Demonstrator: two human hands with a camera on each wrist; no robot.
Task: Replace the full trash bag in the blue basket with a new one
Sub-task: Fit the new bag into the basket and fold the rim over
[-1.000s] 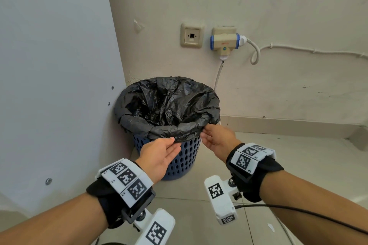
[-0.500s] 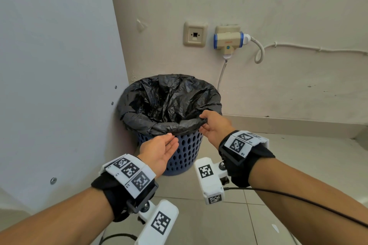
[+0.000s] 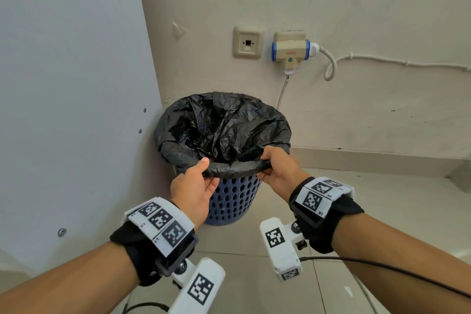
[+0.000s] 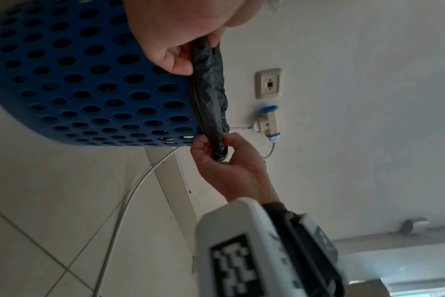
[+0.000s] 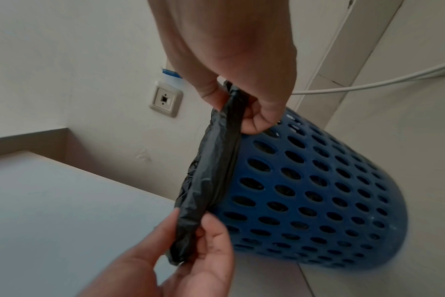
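Note:
A blue perforated basket [image 3: 233, 201] [image 4: 89, 84] [image 5: 318, 191] stands on the floor in the corner. A black trash bag [image 3: 221, 127] lines it, its edge folded over the rim. My left hand [image 3: 204, 171] pinches the rolled bag edge [image 4: 208, 84] [image 5: 211, 180] at the near left of the rim, thumb on top. My right hand [image 3: 267, 163] grips the same rolled edge at the near right. The left wrist view shows my left hand [image 4: 196, 56] at the top and my right hand [image 4: 216, 148] below it. In the right wrist view, my right hand [image 5: 236, 108] is above and my left hand [image 5: 191, 241] below.
A grey panel [image 3: 71, 99] stands close on the basket's left. The wall behind holds a socket [image 3: 247, 42] and a plug adapter [image 3: 290, 51] with a white cable [image 3: 281, 92] running down behind the basket. A skirting board [image 3: 369, 158] runs along the tiled floor [image 3: 382, 211] on the right.
Both hands have moved up to the rim. The left hand went from open beside the basket to pinching the bag edge; the right hand has curled round the rolled edge.

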